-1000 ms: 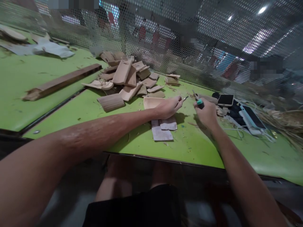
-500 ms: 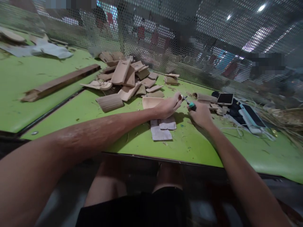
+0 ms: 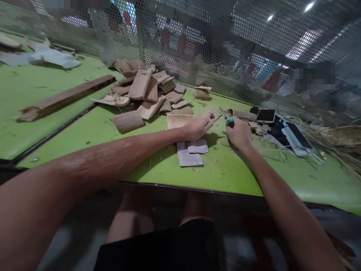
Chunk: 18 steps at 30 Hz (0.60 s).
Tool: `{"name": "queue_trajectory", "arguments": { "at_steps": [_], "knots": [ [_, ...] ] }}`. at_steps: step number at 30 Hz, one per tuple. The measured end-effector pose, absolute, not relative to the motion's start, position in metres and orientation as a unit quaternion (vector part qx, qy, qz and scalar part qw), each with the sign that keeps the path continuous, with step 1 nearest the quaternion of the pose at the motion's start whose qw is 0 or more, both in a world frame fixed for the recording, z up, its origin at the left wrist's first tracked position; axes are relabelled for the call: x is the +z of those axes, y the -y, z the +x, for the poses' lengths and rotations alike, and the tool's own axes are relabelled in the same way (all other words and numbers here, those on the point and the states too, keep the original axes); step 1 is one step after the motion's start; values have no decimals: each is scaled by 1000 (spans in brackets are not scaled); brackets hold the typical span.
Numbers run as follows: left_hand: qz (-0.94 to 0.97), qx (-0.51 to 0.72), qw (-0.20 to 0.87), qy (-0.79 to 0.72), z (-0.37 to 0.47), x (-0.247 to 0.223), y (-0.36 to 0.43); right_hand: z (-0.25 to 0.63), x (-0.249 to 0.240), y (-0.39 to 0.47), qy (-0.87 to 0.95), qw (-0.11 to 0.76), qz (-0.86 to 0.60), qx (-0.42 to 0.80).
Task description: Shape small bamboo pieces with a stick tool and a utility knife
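Note:
Pinched between the fingers of my left hand (image 3: 199,126) is a small thin stick (image 3: 218,117), its tip pointing right; its exact kind is too small to tell. My right hand (image 3: 239,133) is closed around a knife (image 3: 230,122) with a teal and black handle, its narrow metal blade pointing up and left. Blade and stick are close together with a small gap between them. Beneath my left wrist lie a pale curved bamboo piece (image 3: 179,121) and creased pieces of whitish paper (image 3: 190,154).
Several curved bamboo pieces (image 3: 141,84) are piled at back left, near a long wooden bar (image 3: 67,98). At right are a bamboo tube (image 3: 241,114), a phone (image 3: 266,116), a light-blue device (image 3: 296,137) and cables. A perforated metal screen (image 3: 180,49) stands behind the green table (image 3: 225,177).
The knife blade has moved away from the stick, opening a small gap. My right hand has shifted slightly right, and the view has shifted a little.

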<state>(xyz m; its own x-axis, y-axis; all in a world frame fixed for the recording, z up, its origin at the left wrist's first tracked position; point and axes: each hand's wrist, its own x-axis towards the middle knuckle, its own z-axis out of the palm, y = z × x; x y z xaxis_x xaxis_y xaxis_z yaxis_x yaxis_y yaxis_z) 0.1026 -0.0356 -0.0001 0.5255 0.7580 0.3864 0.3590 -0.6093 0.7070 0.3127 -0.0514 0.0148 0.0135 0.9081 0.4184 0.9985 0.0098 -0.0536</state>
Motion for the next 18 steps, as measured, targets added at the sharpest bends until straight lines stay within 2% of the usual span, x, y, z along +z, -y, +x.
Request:
{"name": "queue_trajectory", "arguments": {
  "at_steps": [7,14,18],
  "knots": [
    [794,375,339,-339,101,2,37,317,18,50,726,243,-636,-99],
    [801,376,327,-332,103,-2,32,304,17,56,756,150,-634,-59],
    [808,381,295,-339,102,-2,32,306,18,56,759,147,-632,-63]
  ]
}}
